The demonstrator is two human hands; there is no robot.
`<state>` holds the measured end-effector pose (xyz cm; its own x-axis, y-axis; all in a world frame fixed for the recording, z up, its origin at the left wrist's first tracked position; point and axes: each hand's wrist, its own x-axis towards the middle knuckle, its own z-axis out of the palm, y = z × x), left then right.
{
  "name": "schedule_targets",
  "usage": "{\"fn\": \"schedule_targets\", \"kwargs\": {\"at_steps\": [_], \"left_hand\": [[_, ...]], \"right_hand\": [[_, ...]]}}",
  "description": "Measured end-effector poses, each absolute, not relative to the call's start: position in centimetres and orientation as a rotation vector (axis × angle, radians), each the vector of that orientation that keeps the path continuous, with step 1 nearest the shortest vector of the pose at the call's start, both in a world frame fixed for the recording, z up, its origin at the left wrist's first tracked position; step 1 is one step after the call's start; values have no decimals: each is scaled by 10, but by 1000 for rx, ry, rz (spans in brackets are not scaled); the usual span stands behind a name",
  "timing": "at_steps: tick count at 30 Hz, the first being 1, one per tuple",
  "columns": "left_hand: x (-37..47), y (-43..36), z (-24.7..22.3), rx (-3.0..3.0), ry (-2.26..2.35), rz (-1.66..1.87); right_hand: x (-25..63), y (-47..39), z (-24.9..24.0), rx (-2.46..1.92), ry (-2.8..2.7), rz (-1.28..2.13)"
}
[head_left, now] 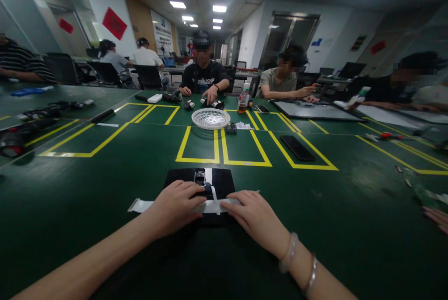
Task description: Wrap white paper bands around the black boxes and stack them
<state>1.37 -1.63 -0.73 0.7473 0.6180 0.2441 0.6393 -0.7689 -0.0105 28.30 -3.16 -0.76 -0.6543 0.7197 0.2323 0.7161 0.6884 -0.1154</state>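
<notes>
A flat black piece (pixel 226 177) lies on the green table in front of me, with a small dark rectangular part (pixel 199 177) and a short white strip (pixel 209 175) on it. A long whitish strip (pixel 142 205) runs crosswise over its near half, its left end reaching past the edge. My left hand (pixel 175 206) rests on the strip and the black piece, fingers stretched to the right. From the other side my right hand (pixel 258 219) lays its outstretched fingers on the strip's right part. Both hands are open and cover parts of the strip.
Beyond my hands stand a white plastic basket (pixel 211 119) and a bottle (pixel 243 99). A black phone (pixel 297 147) lies to the right, a dark tool (pixel 14 143) far left. Yellow tape (pixel 245 163) marks the table. Other people sit across and to the right.
</notes>
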Motion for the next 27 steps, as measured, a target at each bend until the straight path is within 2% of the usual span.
{"fn": "schedule_targets", "kwargs": {"at_steps": [19, 27], "left_hand": [[10, -13, -15, -2879, -1279, -258], [8, -10, -10, -2959, -1261, -276]], "right_hand": [[279, -41, -2, -1167, -2624, 23], [286, -33, 4, -1160, -2458, -26]]}}
